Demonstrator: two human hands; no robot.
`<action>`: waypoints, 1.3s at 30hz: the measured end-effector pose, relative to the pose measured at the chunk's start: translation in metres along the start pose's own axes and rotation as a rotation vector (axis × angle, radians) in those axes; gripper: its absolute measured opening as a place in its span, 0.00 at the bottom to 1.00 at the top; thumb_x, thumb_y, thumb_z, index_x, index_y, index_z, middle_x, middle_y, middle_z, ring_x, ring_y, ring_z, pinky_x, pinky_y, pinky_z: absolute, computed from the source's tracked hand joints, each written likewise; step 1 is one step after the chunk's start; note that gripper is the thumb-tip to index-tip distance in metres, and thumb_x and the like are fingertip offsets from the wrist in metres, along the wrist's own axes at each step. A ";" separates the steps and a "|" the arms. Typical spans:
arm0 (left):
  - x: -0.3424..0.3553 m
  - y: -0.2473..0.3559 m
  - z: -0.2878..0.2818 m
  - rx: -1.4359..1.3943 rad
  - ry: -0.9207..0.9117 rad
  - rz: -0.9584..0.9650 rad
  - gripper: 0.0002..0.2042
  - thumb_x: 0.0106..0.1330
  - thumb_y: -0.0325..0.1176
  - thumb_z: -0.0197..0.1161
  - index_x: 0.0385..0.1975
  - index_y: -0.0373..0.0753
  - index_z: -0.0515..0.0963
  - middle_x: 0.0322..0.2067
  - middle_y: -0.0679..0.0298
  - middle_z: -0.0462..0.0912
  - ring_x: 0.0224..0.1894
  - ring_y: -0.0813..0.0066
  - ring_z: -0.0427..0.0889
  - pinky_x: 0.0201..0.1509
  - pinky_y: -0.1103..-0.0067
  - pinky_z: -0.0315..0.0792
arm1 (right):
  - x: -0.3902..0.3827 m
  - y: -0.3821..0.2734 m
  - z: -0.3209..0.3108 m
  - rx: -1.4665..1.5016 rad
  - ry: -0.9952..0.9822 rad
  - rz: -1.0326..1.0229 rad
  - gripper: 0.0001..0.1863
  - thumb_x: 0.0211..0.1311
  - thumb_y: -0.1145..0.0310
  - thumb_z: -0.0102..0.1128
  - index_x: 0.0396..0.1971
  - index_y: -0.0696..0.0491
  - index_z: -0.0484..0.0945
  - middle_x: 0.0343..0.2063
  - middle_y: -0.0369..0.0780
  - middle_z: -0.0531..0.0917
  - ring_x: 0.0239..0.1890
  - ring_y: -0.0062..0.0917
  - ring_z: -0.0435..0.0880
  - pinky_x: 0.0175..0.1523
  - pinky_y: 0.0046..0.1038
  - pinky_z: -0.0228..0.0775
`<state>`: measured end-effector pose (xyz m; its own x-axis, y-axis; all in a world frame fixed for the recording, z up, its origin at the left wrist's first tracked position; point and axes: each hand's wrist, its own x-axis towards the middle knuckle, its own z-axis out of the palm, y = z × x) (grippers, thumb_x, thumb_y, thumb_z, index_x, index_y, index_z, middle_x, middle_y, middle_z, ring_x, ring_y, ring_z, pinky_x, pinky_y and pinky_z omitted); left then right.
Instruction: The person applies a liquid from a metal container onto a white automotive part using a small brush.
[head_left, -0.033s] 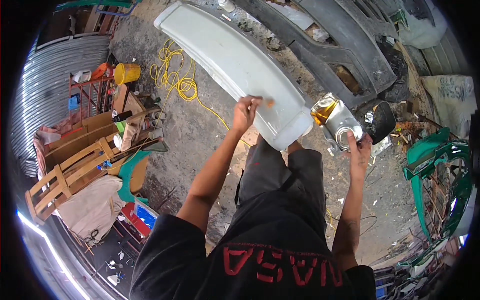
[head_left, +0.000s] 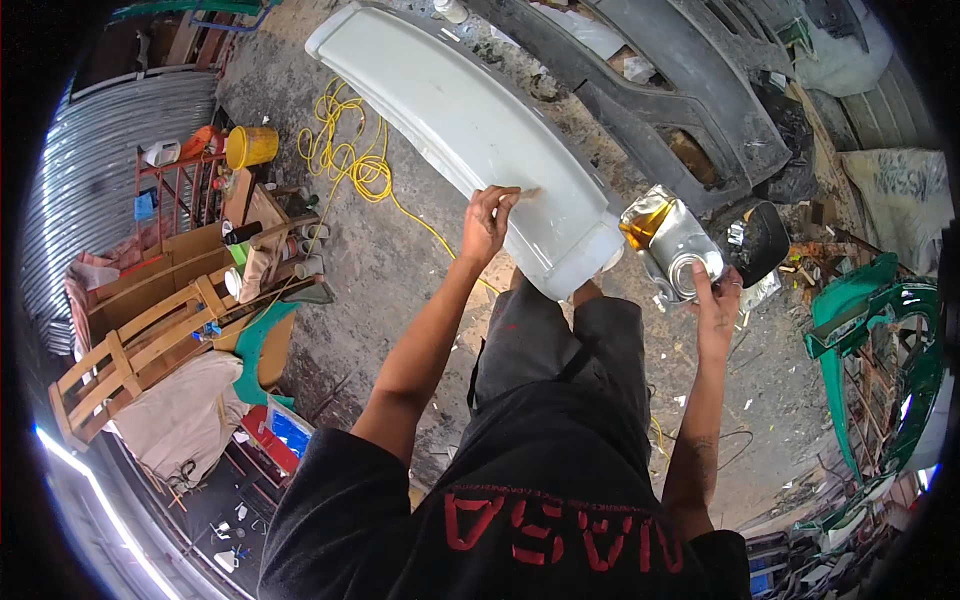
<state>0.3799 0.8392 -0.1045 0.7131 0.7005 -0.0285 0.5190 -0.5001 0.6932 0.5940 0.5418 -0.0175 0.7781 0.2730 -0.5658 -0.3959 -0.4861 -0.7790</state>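
Observation:
A long pale grey car bumper (head_left: 450, 110) stretches from the top middle down to just in front of my legs. My left hand (head_left: 487, 222) is over its near part, fingers pinched together. Whatever they hold, if anything, is too small to make out. Beside the fingertips, a faint brownish smear (head_left: 533, 193) shows on the bumper's surface. To the right, my right hand (head_left: 718, 292) grips a shiny silver metal tin (head_left: 687, 245) by the side near its round rim. Amber colour shows on the tin's far side.
Dark grey bumper parts (head_left: 690, 90) lie beyond the pale one, next to a black container (head_left: 765, 240). A yellow cable (head_left: 372, 178) is coiled on the floor. Wooden pallet pieces (head_left: 120, 355) and a yellow bucket (head_left: 250, 147) are at left, green car panels (head_left: 850, 310) at right.
The orange-brown spot by my left fingertips has become a fainter smear. My left hand has shifted slightly; my right hand still holds the tin in nearly the same place.

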 end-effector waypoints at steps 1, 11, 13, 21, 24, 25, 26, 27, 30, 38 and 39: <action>-0.001 0.009 -0.003 0.036 -0.021 0.035 0.08 0.70 0.30 0.57 0.38 0.36 0.83 0.35 0.56 0.84 0.40 0.58 0.81 0.49 0.69 0.71 | -0.001 0.003 -0.001 -0.002 0.028 0.009 0.41 0.57 0.49 0.68 0.61 0.59 0.62 0.51 0.43 0.76 0.48 0.28 0.79 0.36 0.28 0.79; -0.005 0.012 -0.003 -0.091 -0.540 0.041 0.09 0.69 0.32 0.59 0.35 0.34 0.83 0.30 0.56 0.84 0.32 0.66 0.82 0.36 0.73 0.74 | -0.015 0.019 -0.006 -0.050 0.061 0.002 0.40 0.56 0.48 0.68 0.61 0.58 0.64 0.51 0.43 0.77 0.48 0.27 0.79 0.35 0.27 0.78; 0.020 0.012 0.016 -0.114 -0.660 0.010 0.10 0.69 0.34 0.59 0.37 0.34 0.83 0.27 0.55 0.83 0.28 0.69 0.79 0.36 0.74 0.73 | -0.026 0.013 0.000 0.027 0.134 0.046 0.41 0.54 0.50 0.72 0.59 0.61 0.64 0.48 0.42 0.78 0.42 0.23 0.78 0.36 0.22 0.73; 0.041 0.018 0.069 -0.448 -0.293 0.158 0.09 0.70 0.30 0.57 0.40 0.34 0.83 0.28 0.53 0.81 0.30 0.67 0.79 0.37 0.73 0.71 | -0.064 0.031 0.004 0.010 0.211 0.074 0.36 0.56 0.52 0.71 0.55 0.60 0.66 0.44 0.41 0.79 0.39 0.22 0.78 0.32 0.23 0.72; -0.009 0.011 0.061 -0.377 -0.316 0.178 0.09 0.69 0.29 0.57 0.41 0.33 0.83 0.34 0.52 0.83 0.35 0.63 0.80 0.41 0.73 0.73 | -0.079 0.038 0.013 -0.006 0.250 0.113 0.33 0.56 0.52 0.70 0.52 0.59 0.67 0.42 0.41 0.79 0.39 0.22 0.78 0.31 0.23 0.74; -0.025 0.010 0.054 -0.402 -0.281 0.160 0.09 0.69 0.29 0.57 0.42 0.33 0.82 0.34 0.52 0.83 0.36 0.62 0.81 0.42 0.72 0.73 | -0.083 0.041 0.017 -0.010 0.296 0.113 0.31 0.57 0.53 0.70 0.51 0.58 0.68 0.42 0.40 0.79 0.39 0.22 0.78 0.31 0.23 0.75; -0.039 0.009 0.047 -0.428 -0.245 0.141 0.10 0.70 0.29 0.57 0.42 0.33 0.82 0.35 0.52 0.83 0.37 0.61 0.81 0.43 0.72 0.73 | -0.085 0.044 0.020 -0.019 0.305 0.110 0.31 0.57 0.53 0.70 0.51 0.58 0.68 0.42 0.40 0.79 0.39 0.22 0.78 0.31 0.23 0.75; -0.052 0.008 0.038 -0.438 -0.242 0.138 0.10 0.70 0.29 0.57 0.42 0.33 0.82 0.35 0.52 0.83 0.37 0.61 0.81 0.43 0.72 0.73 | -0.087 0.044 0.024 -0.032 0.284 0.106 0.33 0.57 0.50 0.68 0.53 0.59 0.68 0.41 0.41 0.80 0.42 0.23 0.80 0.32 0.25 0.77; -0.081 -0.002 0.015 -0.505 -0.246 0.006 0.10 0.69 0.29 0.57 0.44 0.33 0.82 0.37 0.53 0.83 0.38 0.58 0.78 0.44 0.70 0.73 | -0.097 0.041 0.035 -0.037 0.269 0.098 0.34 0.58 0.48 0.66 0.54 0.59 0.69 0.41 0.42 0.81 0.46 0.25 0.81 0.33 0.27 0.79; -0.103 -0.031 -0.014 -0.452 -0.335 -0.021 0.10 0.70 0.30 0.56 0.43 0.35 0.82 0.40 0.54 0.83 0.41 0.60 0.78 0.47 0.71 0.73 | -0.114 0.051 0.057 -0.012 0.327 0.090 0.28 0.57 0.52 0.70 0.46 0.58 0.71 0.37 0.39 0.79 0.35 0.21 0.78 0.32 0.27 0.78; -0.102 -0.034 -0.016 -0.541 -0.280 -0.068 0.10 0.70 0.30 0.56 0.42 0.35 0.82 0.40 0.55 0.84 0.40 0.60 0.79 0.47 0.71 0.73 | -0.114 0.053 0.060 -0.065 0.318 0.086 0.27 0.57 0.52 0.70 0.44 0.57 0.72 0.34 0.38 0.79 0.32 0.20 0.77 0.30 0.25 0.75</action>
<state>0.2823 0.7928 -0.1139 0.8218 0.5244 -0.2229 0.3071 -0.0782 0.9484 0.4550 0.5346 -0.0100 0.8603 -0.0387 -0.5082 -0.4428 -0.5507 -0.7076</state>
